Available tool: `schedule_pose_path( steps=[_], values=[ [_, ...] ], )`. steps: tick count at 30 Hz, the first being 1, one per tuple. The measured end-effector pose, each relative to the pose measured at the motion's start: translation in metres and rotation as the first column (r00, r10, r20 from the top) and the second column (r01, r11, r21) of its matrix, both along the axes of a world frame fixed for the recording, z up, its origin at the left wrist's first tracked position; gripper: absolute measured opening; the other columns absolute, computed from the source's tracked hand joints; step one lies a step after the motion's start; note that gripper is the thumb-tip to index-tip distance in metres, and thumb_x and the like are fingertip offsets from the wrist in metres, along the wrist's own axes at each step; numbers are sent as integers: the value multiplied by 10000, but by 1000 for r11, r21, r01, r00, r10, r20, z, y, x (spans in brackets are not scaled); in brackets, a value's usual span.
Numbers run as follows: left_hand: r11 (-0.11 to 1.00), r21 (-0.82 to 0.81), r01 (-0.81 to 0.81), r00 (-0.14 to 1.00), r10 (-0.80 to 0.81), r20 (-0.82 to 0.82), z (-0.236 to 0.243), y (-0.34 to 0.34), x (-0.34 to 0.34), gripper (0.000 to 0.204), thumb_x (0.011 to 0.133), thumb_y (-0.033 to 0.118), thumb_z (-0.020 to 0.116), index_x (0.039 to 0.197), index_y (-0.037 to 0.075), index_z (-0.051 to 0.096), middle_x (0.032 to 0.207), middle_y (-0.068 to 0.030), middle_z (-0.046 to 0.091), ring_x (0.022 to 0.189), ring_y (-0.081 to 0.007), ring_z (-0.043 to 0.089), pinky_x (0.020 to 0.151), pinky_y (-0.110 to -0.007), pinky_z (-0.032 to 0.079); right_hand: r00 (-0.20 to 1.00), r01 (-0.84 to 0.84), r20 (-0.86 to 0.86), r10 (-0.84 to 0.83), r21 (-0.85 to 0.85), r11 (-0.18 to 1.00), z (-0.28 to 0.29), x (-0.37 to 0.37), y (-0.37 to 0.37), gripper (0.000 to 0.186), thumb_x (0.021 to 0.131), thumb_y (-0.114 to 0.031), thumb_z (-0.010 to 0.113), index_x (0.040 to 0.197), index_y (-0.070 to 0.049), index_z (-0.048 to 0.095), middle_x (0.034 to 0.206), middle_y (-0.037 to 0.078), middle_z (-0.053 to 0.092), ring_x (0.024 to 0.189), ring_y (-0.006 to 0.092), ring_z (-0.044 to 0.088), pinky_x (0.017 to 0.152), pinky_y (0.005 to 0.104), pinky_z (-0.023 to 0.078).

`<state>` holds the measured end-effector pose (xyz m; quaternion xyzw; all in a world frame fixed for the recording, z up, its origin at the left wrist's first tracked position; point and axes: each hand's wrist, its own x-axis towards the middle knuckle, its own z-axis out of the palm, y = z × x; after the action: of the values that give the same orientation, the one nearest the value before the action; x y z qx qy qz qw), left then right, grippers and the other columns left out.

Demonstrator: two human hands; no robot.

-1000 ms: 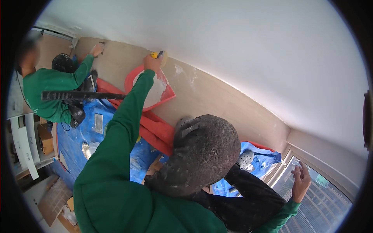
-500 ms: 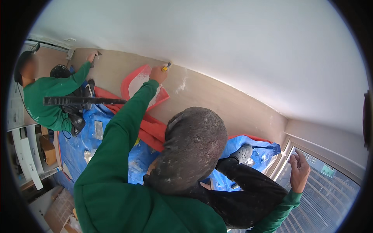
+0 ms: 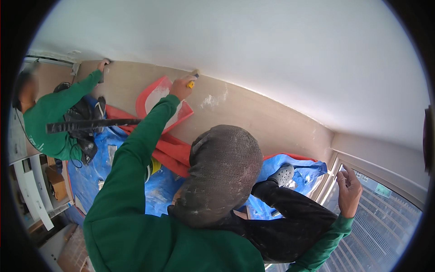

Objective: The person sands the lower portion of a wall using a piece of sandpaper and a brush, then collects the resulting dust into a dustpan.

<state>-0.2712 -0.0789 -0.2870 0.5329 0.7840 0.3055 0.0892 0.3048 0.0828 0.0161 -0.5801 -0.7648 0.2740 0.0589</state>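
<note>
My left hand [image 3: 181, 87] is raised on the stretched arm, closed around a small yellow-and-black hand tool [image 3: 190, 84]. Its dark end points at the seam where the tan wall [image 3: 253, 113] meets the white surface [image 3: 253, 41]. Too little of the tool shows to name its kind. White smears [image 3: 213, 100] mark the wall to the right of this hand. My right hand [image 3: 349, 194] hangs in the air beside the window at the right, fingers bent and apart, with nothing in it. Below my left hand is a red-rimmed scoop-shaped piece [image 3: 144, 100] with a whitish inside.
Blue sheeting [image 3: 156, 199] and red cloth [image 3: 172, 152] lie below. My dusty dark-clothed knee [image 3: 226, 172] rises mid-view, and a grey clog [image 3: 284, 174] is on one foot. At far left a co-worker [image 3: 54, 122] reaches to the same seam. A window [image 3: 376, 217] stands right.
My left hand and the tool have shifted slightly left and down from the seam. The view has turned a little. The co-worker's hand has moved along the seam; my right hand stays almost in place.
</note>
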Motion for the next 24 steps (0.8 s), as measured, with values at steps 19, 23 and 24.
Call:
schedule_pose_path(
  steps=[19, 23, 24],
  values=[
    [808, -86, 583, 810, -568, 145, -5, 88, 108, 344, 767, 43, 646, 1103, 116, 628, 1258, -146, 593, 1040, -340, 620, 880, -412, 519, 995, -85, -51, 87, 30, 996, 13, -45, -17, 357, 887, -180, 666, 1183, 16, 631, 956, 188, 701, 819, 229, 696, 712, 325, 529],
    [910, -123, 397, 917, -390, 80, -16, 59, 49, 321, 749, 33, 644, 1060, 107, 664, 1117, -143, 664, 968, -322, 654, 831, -387, 521, 998, -54, -18, 54, 11, 998, 14, -40, -19, 356, 886, -179, 666, 1184, 12, 630, 943, 183, 705, 809, 233, 700, 703, 331, 534],
    [938, -78, 339, 932, -324, 161, -16, 49, 39, 310, 747, 46, 649, 1051, 96, 670, 1099, -142, 672, 958, -325, 654, 827, -378, 520, 1000, -29, -6, 29, -6, 1000, 13, -37, -19, 357, 886, -179, 666, 1185, 11, 630, 941, 183, 706, 809, 235, 700, 703, 333, 535]
  ],
)
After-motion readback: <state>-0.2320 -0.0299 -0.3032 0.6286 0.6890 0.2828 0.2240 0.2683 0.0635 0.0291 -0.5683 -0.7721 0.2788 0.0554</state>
